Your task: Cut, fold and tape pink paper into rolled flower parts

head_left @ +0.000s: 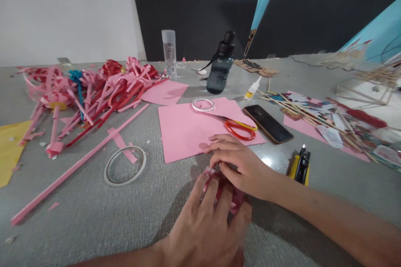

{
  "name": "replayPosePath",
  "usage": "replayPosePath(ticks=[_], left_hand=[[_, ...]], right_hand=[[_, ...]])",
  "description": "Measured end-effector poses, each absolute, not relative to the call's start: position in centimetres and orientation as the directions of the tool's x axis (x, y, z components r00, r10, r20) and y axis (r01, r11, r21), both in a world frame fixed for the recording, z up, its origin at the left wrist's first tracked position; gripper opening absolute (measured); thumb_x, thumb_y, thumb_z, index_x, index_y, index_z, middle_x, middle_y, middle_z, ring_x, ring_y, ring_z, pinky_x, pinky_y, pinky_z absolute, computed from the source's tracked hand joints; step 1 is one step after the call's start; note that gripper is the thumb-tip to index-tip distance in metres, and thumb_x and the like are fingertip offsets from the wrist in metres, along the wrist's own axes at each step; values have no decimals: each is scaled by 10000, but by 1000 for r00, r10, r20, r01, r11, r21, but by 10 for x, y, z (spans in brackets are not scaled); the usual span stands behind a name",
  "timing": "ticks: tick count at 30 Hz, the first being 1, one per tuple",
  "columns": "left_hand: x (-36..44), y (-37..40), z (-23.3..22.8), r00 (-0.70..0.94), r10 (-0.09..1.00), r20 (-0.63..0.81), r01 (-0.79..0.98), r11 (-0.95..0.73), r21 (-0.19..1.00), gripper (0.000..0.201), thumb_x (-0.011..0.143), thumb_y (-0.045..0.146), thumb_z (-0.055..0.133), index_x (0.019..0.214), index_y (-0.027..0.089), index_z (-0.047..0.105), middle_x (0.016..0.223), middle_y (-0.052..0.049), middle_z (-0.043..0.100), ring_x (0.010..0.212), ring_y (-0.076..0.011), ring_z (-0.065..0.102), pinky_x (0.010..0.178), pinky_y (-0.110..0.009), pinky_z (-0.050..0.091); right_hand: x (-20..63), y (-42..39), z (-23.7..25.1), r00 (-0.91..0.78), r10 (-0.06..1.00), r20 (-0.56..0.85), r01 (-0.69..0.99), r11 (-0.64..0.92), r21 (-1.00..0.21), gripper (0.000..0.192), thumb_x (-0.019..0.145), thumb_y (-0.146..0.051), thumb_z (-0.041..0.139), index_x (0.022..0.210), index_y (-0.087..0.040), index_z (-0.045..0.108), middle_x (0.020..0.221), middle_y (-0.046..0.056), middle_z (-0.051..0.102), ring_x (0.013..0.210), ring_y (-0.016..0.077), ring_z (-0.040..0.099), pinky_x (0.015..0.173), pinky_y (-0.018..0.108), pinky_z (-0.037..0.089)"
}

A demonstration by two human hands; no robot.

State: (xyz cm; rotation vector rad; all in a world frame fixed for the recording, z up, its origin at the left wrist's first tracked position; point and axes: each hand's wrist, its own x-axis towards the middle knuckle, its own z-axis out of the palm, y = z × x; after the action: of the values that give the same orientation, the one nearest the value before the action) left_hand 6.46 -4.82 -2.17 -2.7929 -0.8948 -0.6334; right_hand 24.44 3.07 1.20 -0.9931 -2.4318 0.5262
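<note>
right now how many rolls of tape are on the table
2: one large thin tape ring on the grey table left of the pink paper sheet, one small white tape ring on that sheet. Clutter may hide others.

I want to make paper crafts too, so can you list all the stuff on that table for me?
paper piece: one, pink and red, held between both hands
paper sheet: one, pink, middle of table
scissors: one, red handles, on the sheet
tape rings: two, whitish, one on the table, one on the sheet
paper strips: a heap, pink, red, some blue, far left
bottle: one, dark, back middle
phone: one, black, right of scissors
glue tube: one, white, behind phone
wooden sticks: many, right side
left hand: on the paper piece
right hand: on the paper piece
</note>
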Motion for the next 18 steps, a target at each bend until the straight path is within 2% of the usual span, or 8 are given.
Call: replayPosePath(ticks=[6, 14, 18], left_hand=[[65, -50, -22, 715, 523, 464, 595, -804, -10, 459, 879, 417, 554, 1270, 182, 610, 1180, -144, 684, 1196, -362, 594, 1097, -531, 393], [66, -50, -20, 717, 531, 452, 588, -809, 18, 382, 881, 412, 552, 1171, 182, 646, 1157, -145, 695, 1120, -337, 629, 1052, -515, 443], [63, -50, -18, 747, 519, 415, 569, -822, 3, 433, 888, 442, 556, 1220, 170, 619, 1253, -170, 653, 1180, -352, 596, 1079, -519, 418]], right_hand=[[247, 32, 10, -667, 708, 232, 560, 682, -471, 368, 794, 13, 491, 906, -239, 735, 1301, 41, 665, 1352, 249, 460, 1113, 506, 411], [247, 34, 14, -707, 688, 163, 512, 657, -553, 426, 775, 54, 489, 897, -249, 762, 1333, 38, 643, 1337, 217, 500, 1109, 458, 433], [262, 43, 36, -702, 699, 133, 552, 653, -519, 353, 878, -37, 477, 949, -238, 758, 1302, 41, 672, 1288, 199, 559, 1107, 412, 420]])
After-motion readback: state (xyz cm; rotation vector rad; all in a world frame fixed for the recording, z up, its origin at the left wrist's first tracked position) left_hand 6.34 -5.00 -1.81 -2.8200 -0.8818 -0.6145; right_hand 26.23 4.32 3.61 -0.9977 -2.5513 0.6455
